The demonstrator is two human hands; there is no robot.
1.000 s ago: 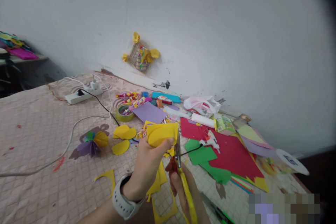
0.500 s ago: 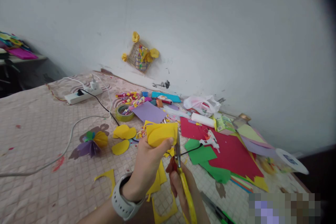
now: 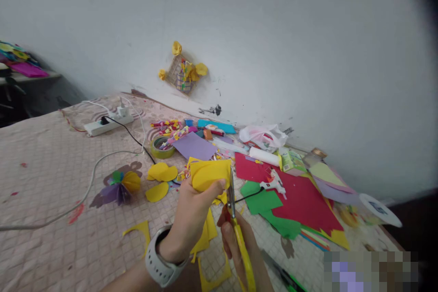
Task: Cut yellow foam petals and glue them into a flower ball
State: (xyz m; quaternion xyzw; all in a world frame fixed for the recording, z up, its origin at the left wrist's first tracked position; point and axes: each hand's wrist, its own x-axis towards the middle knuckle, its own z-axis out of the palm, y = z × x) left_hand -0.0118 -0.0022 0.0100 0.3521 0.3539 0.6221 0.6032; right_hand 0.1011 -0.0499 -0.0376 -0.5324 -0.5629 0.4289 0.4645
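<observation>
My left hand [image 3: 193,207], with a pale watch on its wrist, pinches a piece of yellow paper [image 3: 209,173] that bears a curved outline. My right hand [image 3: 239,242] is wrapped round the yellow handle of a pair of scissors [image 3: 245,255]. The blades point upward at the right edge of the paper. Cut yellow petals [image 3: 160,172] lie left of my left hand. Yellow offcuts [image 3: 138,235] and more yellow paper [image 3: 207,235] are on the table beneath my wrists. A purple, yellow and green paper flower [image 3: 121,187] stands farther left.
A white power strip [image 3: 109,124] sends cables across the cloth at left. To the right are a glue gun [image 3: 273,185] on red paper [image 3: 304,200], green sheets [image 3: 262,198] and a craft knife [image 3: 285,273]. A tape roll [image 3: 161,148] sits near the middle.
Almost nothing differs. The yellow paper and the scissors have shifted very slightly, with both hands keeping their holds.
</observation>
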